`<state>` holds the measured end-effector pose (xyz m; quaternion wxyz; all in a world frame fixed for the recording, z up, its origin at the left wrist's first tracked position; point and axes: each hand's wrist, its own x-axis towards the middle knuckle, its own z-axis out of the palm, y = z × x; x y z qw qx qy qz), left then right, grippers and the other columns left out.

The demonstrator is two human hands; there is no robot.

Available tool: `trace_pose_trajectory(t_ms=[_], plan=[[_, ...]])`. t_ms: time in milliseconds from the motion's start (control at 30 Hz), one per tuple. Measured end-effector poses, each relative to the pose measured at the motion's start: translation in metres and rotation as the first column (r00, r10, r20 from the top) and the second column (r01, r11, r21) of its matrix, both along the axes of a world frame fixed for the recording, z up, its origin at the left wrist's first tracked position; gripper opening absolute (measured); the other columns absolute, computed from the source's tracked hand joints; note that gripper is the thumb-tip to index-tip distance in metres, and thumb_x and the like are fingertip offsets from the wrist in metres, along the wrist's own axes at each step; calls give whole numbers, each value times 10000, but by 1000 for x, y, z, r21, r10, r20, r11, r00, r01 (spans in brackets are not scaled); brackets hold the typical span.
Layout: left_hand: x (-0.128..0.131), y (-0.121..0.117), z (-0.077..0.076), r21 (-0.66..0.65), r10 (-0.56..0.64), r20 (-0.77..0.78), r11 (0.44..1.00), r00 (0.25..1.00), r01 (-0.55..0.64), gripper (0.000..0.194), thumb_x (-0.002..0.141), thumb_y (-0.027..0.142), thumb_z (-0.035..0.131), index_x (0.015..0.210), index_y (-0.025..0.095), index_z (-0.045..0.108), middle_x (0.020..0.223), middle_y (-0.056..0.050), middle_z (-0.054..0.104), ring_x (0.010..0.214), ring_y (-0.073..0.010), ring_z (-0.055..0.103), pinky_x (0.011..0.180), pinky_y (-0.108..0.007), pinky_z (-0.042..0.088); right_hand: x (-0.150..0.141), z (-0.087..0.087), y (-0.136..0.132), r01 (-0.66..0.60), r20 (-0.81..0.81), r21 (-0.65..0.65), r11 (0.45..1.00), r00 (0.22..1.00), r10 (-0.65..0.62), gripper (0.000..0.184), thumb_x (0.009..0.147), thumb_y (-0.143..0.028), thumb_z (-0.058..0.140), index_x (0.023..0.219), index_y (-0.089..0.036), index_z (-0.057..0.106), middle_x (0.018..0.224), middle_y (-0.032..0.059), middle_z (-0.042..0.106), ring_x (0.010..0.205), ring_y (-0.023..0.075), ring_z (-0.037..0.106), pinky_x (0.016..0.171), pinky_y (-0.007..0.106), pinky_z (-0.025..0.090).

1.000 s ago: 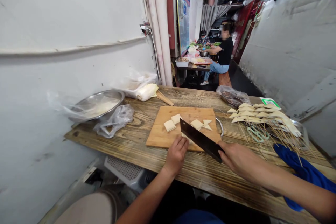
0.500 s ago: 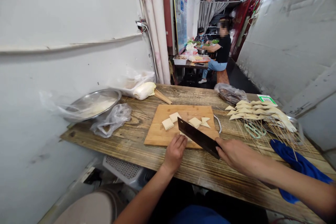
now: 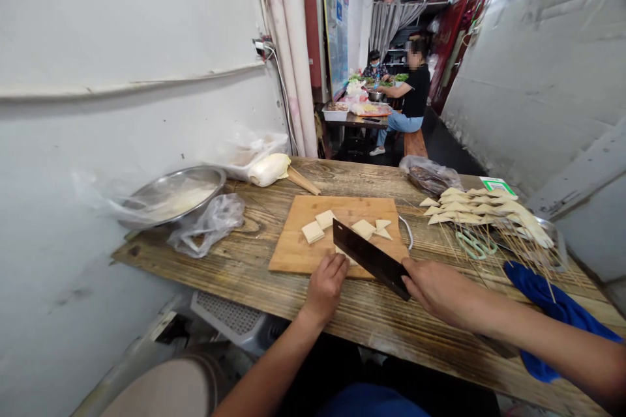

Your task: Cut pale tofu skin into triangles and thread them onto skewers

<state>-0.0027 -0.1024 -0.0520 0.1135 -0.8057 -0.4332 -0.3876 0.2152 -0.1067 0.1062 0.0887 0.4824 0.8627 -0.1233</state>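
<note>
Cleaver of dark rectangular metal (image 3: 370, 257), gripped in right hand (image 3: 433, 283); left hand (image 3: 327, 283), grip unclear, apparently steadies pale flat slice (image 3: 351, 261).

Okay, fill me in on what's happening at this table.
A person's right hand grips a dark cleaver slanted over a wooden cutting board. The left hand is at the board's near edge, fingers by a pale piece partly hidden by the blade. Flat square pieces and small triangles lie on the board. To the right, skewered pale pieces are piled near green-handled scissors and a blue cloth.
</note>
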Motion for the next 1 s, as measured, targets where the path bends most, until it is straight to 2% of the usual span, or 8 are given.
trace_pose_trajectory(t_ms=[300, 500, 667, 833, 1000], plan=[[1, 0, 2, 7, -3, 12, 1000, 1000, 3, 269, 870, 119, 433, 1111, 86, 547, 1063, -141, 609, 994, -222, 507, 820, -386, 509, -4, 2, 0, -23, 47, 9, 1000, 999, 22, 213, 866, -165, 358, 895, -104, 560, 752, 130, 662, 666, 215, 637, 528, 267, 335], [1, 1, 1, -14, -15, 23, 1000, 1000, 15, 261, 856, 105, 455, 1096, 75, 552, 1056, -138, 609, 979, -219, 504, 831, -384, 497, -6, -12, 8, -86, 21, 38, 996, 996, 86, 224, 856, -169, 362, 834, -103, 575, 720, 135, 659, 625, 194, 625, 506, 255, 333], [0, -1, 2, -14, -30, 10, 999, 1000, 30, 269, 855, 87, 446, 1105, 91, 544, 1055, -134, 598, 957, -211, 500, 816, -389, 496, 0, -24, -4, -47, 36, 69, 997, 998, 44, 219, 873, -179, 346, 908, -101, 548, 750, 132, 672, 641, 195, 633, 507, 260, 321], [0, 0, 2, -16, -41, -23, 999, 999, 40, 287, 870, 102, 418, 1133, 121, 528, 1071, -128, 586, 1000, -218, 497, 902, -447, 453, 14, -28, -14, -2, -92, 114, 993, 996, 12, 232, 884, -216, 323, 866, -140, 542, 747, 105, 665, 643, 189, 624, 541, 255, 333], [1, 0, 5, -15, -25, -18, 1000, 1000, 25, 255, 865, 129, 456, 1107, 148, 535, 1039, -91, 600, 1007, -196, 507, 926, -413, 453, 27, -9, -5, 83, -309, 126, 989, 950, -41, 253, 886, -258, 321, 827, -154, 543, 714, 73, 640, 627, 170, 591, 577, 244, 350]])
